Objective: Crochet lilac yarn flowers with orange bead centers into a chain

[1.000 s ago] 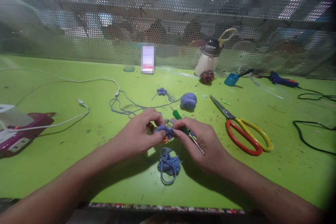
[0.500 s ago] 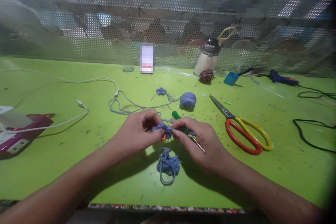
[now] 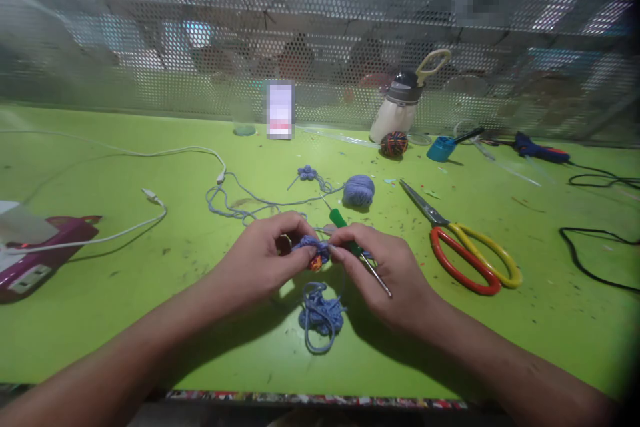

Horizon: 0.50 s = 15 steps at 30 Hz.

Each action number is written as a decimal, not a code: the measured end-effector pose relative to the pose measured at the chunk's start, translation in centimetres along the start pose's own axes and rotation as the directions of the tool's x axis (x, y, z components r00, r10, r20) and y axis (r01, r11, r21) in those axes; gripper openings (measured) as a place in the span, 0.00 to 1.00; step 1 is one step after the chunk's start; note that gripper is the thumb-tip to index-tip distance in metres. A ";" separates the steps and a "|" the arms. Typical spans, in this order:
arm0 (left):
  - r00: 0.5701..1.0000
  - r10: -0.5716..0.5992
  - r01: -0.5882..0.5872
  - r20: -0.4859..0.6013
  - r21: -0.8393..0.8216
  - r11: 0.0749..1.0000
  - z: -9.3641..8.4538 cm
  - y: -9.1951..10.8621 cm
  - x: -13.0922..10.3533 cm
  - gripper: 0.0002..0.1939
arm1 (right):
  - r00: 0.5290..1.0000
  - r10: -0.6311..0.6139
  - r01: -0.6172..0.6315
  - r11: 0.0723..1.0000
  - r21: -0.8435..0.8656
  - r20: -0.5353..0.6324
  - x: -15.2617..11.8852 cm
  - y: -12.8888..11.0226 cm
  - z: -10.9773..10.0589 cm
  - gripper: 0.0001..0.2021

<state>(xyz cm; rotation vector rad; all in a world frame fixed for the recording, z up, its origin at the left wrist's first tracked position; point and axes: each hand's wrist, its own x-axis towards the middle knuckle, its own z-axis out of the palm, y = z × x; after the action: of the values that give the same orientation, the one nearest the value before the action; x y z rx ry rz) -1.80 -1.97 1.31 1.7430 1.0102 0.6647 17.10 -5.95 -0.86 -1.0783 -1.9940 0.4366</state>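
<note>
"Perforated grey metal mesh (image 3: pixel 320 20) stands behind a bright green tabletop (image 3: pixel 150 360) in the head view. Where's the piece?"

"Between both hands, near the middle: a small blue-violet crocheted yarn piece (image 3: pixel 307 242), with an orange yarn patch (image 3: pixel 315 263) showing below the left thumb."

"And the fingers?"

"Those of the left hand (image 3: pixel 265 250) pinch its left side against the thumb. On the right hand (image 3: pixel 383 263), thumb and forefinger tips meet at the other edge, while a green-handled metal crochet hook (image 3: pixel 338 217) lies across that hand. How the remaining right fingers curl, I can't tell."

"How would it handle?"

"Light and soft, I'd judge, hardly slippery, though a loop could stretch or snag. Its dense stitched body looks the better hold; loose strands would give."

"What's around it?"

"A tangled blue-violet yarn bundle (image 3: pixel 323 315) lies just nearer the person. A round blue-violet yarn ball (image 3: pixel 359 191) sits beyond the hands, and large steel scissors with red and yellow handles (image 3: pixel 438 219) lie to the right."
</note>
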 end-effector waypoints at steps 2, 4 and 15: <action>0.999 -0.033 0.034 0.016 -0.078 0.996 0.0 0.0 0.0 0.06 | 1.000 0.011 -0.011 1.000 0.005 -0.004 0.0 0.0 0.0 0.04; 0.996 -0.074 0.079 0.039 -0.148 0.986 -0.1 0.0 0.0 0.07 | 1.000 0.022 -0.022 1.000 0.007 -0.006 0.0 0.0 0.0 0.04; 0.987 -0.136 0.156 0.088 -0.283 0.946 -0.1 -0.6 0.1 0.09 | 0.999 0.030 -0.029 0.999 0.033 -0.022 0.1 0.2 0.2 0.04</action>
<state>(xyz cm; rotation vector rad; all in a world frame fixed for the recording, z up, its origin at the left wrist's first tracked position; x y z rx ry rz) -2.00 -1.71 0.83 1.4115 0.9342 0.6204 17.04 -5.72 -1.08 -1.0890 -1.9468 0.4688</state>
